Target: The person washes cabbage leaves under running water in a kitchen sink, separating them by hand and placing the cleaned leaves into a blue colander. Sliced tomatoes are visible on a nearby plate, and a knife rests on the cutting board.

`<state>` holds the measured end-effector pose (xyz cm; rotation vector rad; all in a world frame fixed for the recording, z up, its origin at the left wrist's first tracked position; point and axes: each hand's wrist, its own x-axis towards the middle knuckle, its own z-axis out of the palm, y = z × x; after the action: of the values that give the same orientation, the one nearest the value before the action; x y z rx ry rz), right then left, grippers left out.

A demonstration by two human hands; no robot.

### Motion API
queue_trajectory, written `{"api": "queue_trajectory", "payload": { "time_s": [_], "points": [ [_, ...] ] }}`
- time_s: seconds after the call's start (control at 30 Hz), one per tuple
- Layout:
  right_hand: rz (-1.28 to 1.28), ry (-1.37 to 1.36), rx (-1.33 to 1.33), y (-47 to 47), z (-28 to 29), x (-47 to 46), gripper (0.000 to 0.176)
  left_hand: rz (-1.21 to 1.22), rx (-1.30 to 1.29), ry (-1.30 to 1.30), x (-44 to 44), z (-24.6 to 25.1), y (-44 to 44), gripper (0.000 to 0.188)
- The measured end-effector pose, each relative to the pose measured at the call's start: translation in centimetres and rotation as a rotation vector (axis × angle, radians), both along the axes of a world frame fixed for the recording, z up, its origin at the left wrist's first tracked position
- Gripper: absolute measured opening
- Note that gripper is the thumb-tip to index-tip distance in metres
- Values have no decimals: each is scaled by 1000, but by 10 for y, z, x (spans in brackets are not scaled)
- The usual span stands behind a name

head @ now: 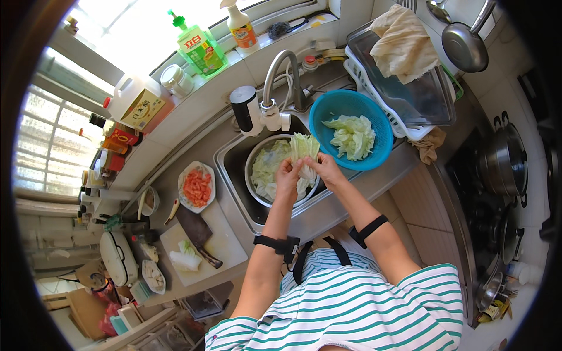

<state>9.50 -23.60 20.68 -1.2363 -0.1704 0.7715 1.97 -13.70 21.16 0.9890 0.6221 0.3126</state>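
Observation:
Between my two hands I hold a pale green cabbage leaf (305,149) above a steel basin. My left hand (287,174) pinches its left side, and my right hand (327,170) grips the right side. The round metal basin (249,175) sits in the sink (228,175) and holds more cabbage leaves (268,169), partly hidden by my left hand. Just right of the basin is a blue plastic colander (382,118) with torn cabbage leaves (353,137) in it. Over the basin's far edge stands the faucet (272,116), with a white and black fitting.
Left of the sink, a cutting board (230,241) bears a cleaver (195,226) and a cabbage piece (185,259). Chopped tomatoes (197,188) fill a plate behind it. A dish rack (362,74) stands beyond the colander, and a stove with a pot (502,162) is far right.

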Motion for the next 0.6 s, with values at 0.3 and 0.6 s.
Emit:
{"api": "queue_trajectory", "payload": {
  "time_s": [0.3,0.6],
  "points": [
    [89,-159,-66,-10,4,16,36,-116,76,92,1,12,-6,26],
    [517,-1653,-512,-33,59,43,93,-633,801,-13,13,23,31,39]
  ]
}}
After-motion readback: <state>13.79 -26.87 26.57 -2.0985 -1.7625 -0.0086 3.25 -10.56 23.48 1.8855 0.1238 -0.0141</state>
